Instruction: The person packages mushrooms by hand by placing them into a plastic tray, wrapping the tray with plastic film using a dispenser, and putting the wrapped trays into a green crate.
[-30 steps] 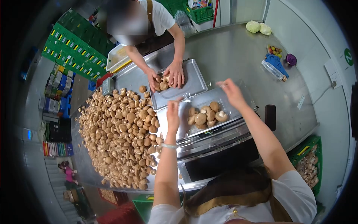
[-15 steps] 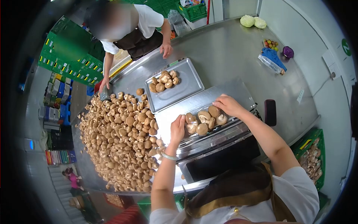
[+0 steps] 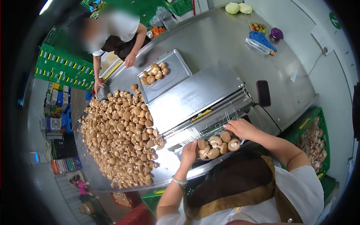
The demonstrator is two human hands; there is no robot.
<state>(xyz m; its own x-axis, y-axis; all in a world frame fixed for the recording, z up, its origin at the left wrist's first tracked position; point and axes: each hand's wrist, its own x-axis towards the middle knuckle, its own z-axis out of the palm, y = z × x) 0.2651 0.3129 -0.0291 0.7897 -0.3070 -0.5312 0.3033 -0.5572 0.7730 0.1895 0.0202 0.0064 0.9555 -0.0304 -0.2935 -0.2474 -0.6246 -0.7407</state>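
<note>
Shiitake mushrooms point(image 3: 219, 144), one group: close before the wearer, at the near edge of the film wrapper point(image 3: 198, 97). Left hand point(image 3: 189, 152) and right hand point(image 3: 242, 129): one at either end of the group, each grip narrow, pinching clear film point(image 3: 212, 130). Film: drawn taut from wrapper to mushrooms; hold judged to call for even tension. Loose mushroom pile point(image 3: 120, 138): on the table point(image 3: 210, 41), beside the wrapper.

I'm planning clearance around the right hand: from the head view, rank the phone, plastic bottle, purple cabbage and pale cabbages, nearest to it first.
From the right hand:
1. Phone, just beyond it, slightly right.
2. Plastic bottle, farther up the table.
3. Purple cabbage, right of the bottle.
4. Pale cabbages, at the table's far edge.
</note>
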